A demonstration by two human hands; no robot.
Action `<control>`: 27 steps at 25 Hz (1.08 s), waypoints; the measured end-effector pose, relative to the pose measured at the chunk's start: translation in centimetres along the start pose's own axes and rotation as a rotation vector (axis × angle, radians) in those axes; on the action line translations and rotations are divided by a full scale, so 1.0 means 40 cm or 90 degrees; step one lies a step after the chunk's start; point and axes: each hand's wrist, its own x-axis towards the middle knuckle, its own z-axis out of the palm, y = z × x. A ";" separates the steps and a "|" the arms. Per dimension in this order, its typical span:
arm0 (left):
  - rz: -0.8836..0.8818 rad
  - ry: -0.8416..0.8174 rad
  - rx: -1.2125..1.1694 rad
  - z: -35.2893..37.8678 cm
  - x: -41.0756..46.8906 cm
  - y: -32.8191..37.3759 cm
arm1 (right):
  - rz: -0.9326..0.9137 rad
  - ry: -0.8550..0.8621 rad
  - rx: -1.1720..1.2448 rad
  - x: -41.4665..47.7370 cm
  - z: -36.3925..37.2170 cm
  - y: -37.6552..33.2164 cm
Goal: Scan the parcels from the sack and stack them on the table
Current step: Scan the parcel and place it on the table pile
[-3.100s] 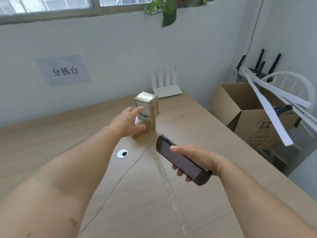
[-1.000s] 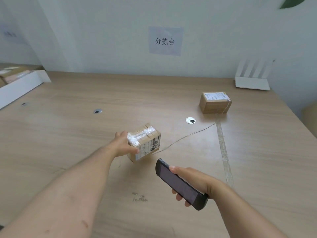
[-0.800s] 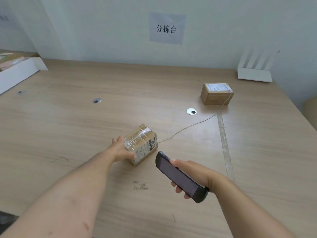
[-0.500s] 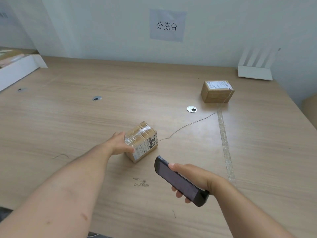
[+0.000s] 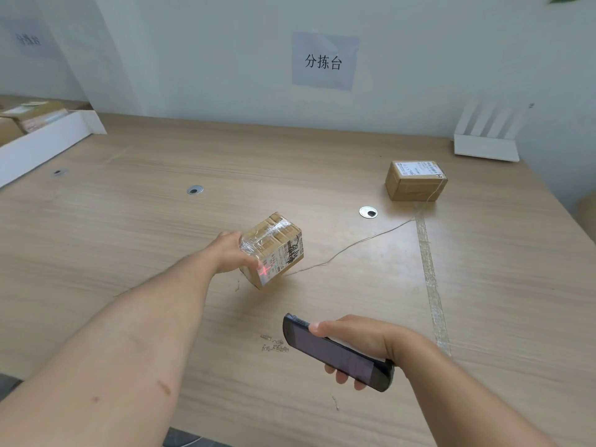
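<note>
Looking at the biggest thing first, what do you have?

I have the wooden table [image 5: 129, 240] filling most of the head view, running back to a pale wall with a paper sign [image 5: 325, 61] on it. At the far left a white tray [image 5: 42, 145] sits on the table with cardboard boxes [image 5: 35, 116] in it. At the far right a white router [image 5: 487, 140] stands against the wall.

And the parcels?

There are two. The labelled parcel [image 5: 416, 180] lies flat at the far right, just near of the router and well apart from both hands. The taped parcel [image 5: 274, 246] is around the middle of the table. My left hand [image 5: 230, 253] grips it from its left side, with most of the fingers hidden behind it. It is tilted, with its printed face turned toward the near right. I cannot tell whether its low corner touches the wood.

And your right hand?

My right hand [image 5: 364, 343] is nearer to me and further right, wrapped round the black scanner [image 5: 335, 354]. The thumb is on top and the fingertips [image 5: 342, 378] show underneath. The scanner's front end points toward the taped parcel, well apart from it.

Any small things?

A strip of clear tape [image 5: 430, 279] runs near to far on the right half of the table. A thin wire [image 5: 351, 246] trails from the labelled parcel toward the taped one. One round cable hole [image 5: 368, 212] lies between the two parcels. A red cross of light [image 5: 265, 270] sits low on the taped parcel's printed face.
</note>
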 end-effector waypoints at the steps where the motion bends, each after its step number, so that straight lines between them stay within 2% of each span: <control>1: -0.001 0.000 0.001 -0.006 -0.002 -0.002 | -0.001 0.000 -0.006 0.001 0.003 -0.004; 9: -0.001 0.013 0.001 -0.042 -0.022 -0.051 | -0.023 0.020 -0.020 -0.003 0.036 -0.030; 17: -0.048 0.057 0.006 -0.079 -0.093 -0.144 | -0.084 0.041 -0.033 -0.001 0.074 -0.084; 22: -0.144 0.156 -0.002 -0.131 -0.260 -0.238 | -0.142 0.023 -0.047 0.023 0.112 -0.142; 27: -0.259 0.248 0.012 -0.178 -0.492 -0.321 | -0.205 -0.056 -0.108 0.031 0.195 -0.208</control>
